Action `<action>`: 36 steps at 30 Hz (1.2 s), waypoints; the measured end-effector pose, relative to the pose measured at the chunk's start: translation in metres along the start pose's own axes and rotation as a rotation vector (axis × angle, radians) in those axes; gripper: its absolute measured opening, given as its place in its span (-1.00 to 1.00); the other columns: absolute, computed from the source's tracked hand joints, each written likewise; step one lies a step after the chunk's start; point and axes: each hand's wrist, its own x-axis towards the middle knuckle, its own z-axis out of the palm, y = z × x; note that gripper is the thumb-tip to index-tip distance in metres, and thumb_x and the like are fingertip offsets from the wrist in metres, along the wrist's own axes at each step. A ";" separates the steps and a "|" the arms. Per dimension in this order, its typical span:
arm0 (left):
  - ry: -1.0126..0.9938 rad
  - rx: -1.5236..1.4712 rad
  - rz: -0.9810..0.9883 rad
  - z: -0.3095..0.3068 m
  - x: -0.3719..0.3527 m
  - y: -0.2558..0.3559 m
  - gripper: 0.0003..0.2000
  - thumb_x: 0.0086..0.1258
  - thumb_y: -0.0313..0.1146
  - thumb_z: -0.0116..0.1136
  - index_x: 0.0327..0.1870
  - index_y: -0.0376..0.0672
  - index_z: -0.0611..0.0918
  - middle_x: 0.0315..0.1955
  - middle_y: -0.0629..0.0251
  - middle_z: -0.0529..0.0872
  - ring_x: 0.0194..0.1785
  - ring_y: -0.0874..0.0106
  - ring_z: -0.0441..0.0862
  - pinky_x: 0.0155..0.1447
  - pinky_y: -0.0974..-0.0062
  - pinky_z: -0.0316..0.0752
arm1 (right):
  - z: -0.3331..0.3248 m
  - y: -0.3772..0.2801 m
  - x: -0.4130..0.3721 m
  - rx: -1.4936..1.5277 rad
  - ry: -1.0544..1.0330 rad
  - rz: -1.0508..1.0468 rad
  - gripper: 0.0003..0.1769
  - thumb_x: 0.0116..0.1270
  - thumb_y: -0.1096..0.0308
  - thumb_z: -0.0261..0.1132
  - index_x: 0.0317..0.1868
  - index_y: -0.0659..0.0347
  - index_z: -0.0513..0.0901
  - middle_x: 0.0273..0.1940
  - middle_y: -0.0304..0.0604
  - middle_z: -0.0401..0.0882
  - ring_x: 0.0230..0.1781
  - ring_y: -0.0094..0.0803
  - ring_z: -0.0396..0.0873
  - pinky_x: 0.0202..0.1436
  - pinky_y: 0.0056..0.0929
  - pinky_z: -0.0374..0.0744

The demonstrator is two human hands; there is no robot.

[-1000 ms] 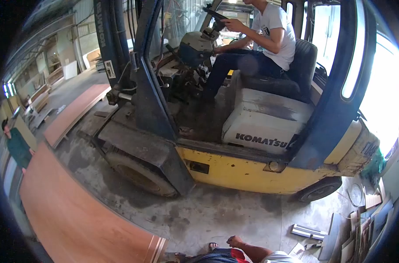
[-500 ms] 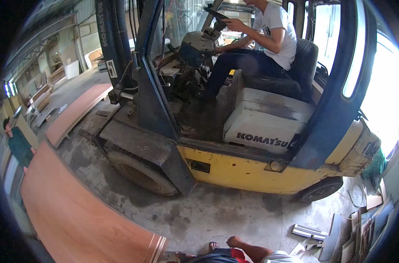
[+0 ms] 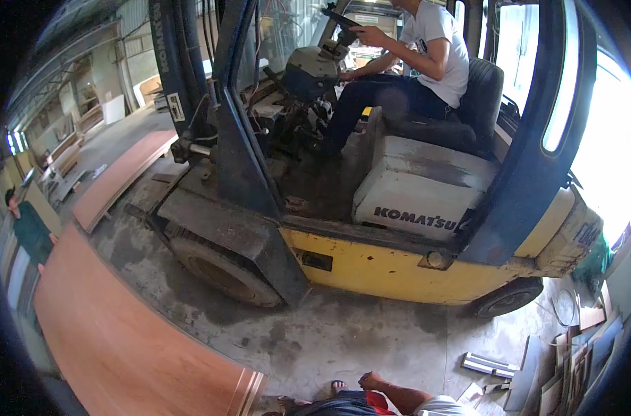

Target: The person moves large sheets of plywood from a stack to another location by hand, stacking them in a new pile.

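Note:
My right hand (image 3: 373,381) hangs low at the bottom of the view, beside my dark clothing (image 3: 346,405) with its red patch. Its fingers look curled in, and nothing shows in them. My left hand is out of sight. Past my feet (image 3: 338,385) stands a yellow and blue Komatsu forklift (image 3: 378,270), apart from my hand. On its seat (image 3: 485,104) sits a person in a white T-shirt (image 3: 448,52), one hand on the steering wheel (image 3: 339,17). To my left lies a stack of reddish-brown wood sheets (image 3: 135,326).
A person in a dark green top (image 3: 32,232) stands at the far end of the sheets. Another reddish sheet (image 3: 124,177) lies beyond, near the forklift mast (image 3: 180,69). At the lower right are scrap boards (image 3: 572,367) and pale metal-like strips (image 3: 490,365) on the concrete floor (image 3: 371,340).

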 end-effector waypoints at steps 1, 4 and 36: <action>0.000 -0.004 -0.001 0.000 -0.001 -0.001 -0.84 0.16 -0.35 -0.07 -0.47 -0.26 0.48 -0.64 0.22 0.49 -0.61 0.30 0.49 -0.57 0.38 0.43 | 0.000 -0.001 -0.001 -0.091 0.020 -0.093 -0.73 0.01 0.13 0.14 -0.47 0.16 0.59 -0.55 -0.24 0.57 -0.60 -0.53 0.51 -0.43 -0.53 0.50; 0.006 -0.022 -0.003 -0.001 -0.005 -0.008 -0.84 0.16 -0.35 -0.07 -0.47 -0.26 0.47 -0.64 0.22 0.49 -0.61 0.30 0.49 -0.57 0.38 0.43 | -0.002 -0.002 -0.001 -0.094 -0.058 -0.030 -0.72 0.01 0.11 0.11 -0.48 0.13 0.60 -0.55 -0.26 0.57 -0.58 -0.52 0.52 -0.42 -0.53 0.50; 0.074 -0.216 -0.060 -0.011 -0.074 -0.054 -0.81 0.05 -0.45 0.10 -0.32 -0.32 0.51 -0.57 0.16 0.58 -0.57 0.36 0.56 -0.62 0.45 0.44 | -0.012 -0.030 0.017 0.116 0.004 0.071 -0.73 0.01 0.16 0.08 -0.53 0.18 0.57 -0.64 -0.22 0.54 -0.66 -0.52 0.50 -0.50 -0.52 0.49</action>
